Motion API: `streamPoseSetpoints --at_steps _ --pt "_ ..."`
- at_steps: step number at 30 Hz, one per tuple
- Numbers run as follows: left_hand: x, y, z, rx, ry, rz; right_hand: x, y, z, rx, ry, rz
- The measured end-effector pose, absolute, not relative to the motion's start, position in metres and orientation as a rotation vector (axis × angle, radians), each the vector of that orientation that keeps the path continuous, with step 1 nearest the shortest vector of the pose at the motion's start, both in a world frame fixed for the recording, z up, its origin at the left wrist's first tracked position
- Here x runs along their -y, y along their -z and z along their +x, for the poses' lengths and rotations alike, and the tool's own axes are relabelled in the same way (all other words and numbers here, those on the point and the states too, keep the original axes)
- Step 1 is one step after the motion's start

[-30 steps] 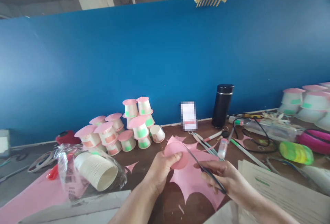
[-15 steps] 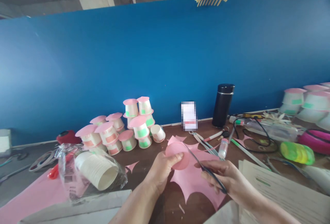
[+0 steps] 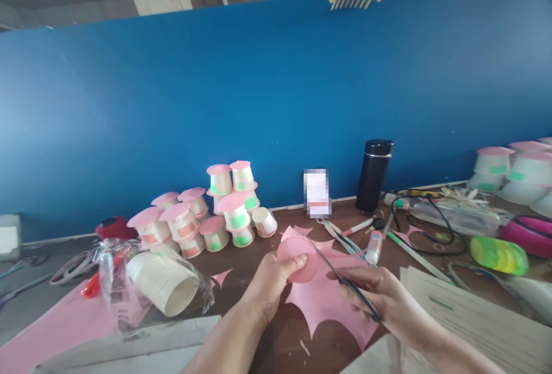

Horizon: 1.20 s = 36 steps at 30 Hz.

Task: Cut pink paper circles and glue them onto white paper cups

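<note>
My left hand pinches a round pink paper piece under its thumb. In my right hand is a pair of dark-handled scissors, its blade pointing up and left along the paper's right edge. How far the blades are apart I cannot make out. Beneath both hands lies a pink paper sheet with scalloped, pointed edges. Several white paper cups topped with pink discs are stacked beyond my left hand.
A bag of nested paper cups lies at left. A black flask stands against the blue partition. Glue stick, cables, pens and printed papers crowd the right side. More capped cups stand far right.
Hands, paper and scissors hold almost the same position. The whole view has shifted very slightly.
</note>
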<state>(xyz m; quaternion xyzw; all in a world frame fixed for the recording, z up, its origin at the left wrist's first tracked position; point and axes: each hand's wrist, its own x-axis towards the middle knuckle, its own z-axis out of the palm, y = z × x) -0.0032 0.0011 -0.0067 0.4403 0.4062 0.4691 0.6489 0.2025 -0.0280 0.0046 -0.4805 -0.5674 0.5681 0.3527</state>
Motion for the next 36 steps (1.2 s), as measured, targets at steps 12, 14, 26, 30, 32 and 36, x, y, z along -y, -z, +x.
streamPoseSetpoints --at_steps 12,14,26,30,32,36 --pt "0.0 0.0035 -0.0037 -0.935 -1.07 0.989 0.029 -0.0053 0.2033 1.505 -1.449 -1.234" --pt "0.0001 0.0038 -0.0038 -0.935 -1.072 0.991 0.029 -0.0061 0.2032 1.501 -1.443 -1.244" --pt "0.0001 0.0026 -0.0042 -0.925 -1.069 0.993 0.0284 -0.009 0.202 1.535 -1.396 -1.249" --pt "-0.0003 0.0017 -0.0051 -0.923 -1.064 0.99 0.0295 -0.0079 0.2029 1.561 -1.391 -1.242" --pt "-0.0002 0.0016 -0.0055 -0.931 -1.061 0.997 0.0297 -0.0076 0.2029 1.561 -1.4 -1.246" --pt "-0.0002 0.0015 -0.0056 -0.936 -1.064 0.997 0.0287 -0.0077 0.2028 1.55 -1.392 -1.274"
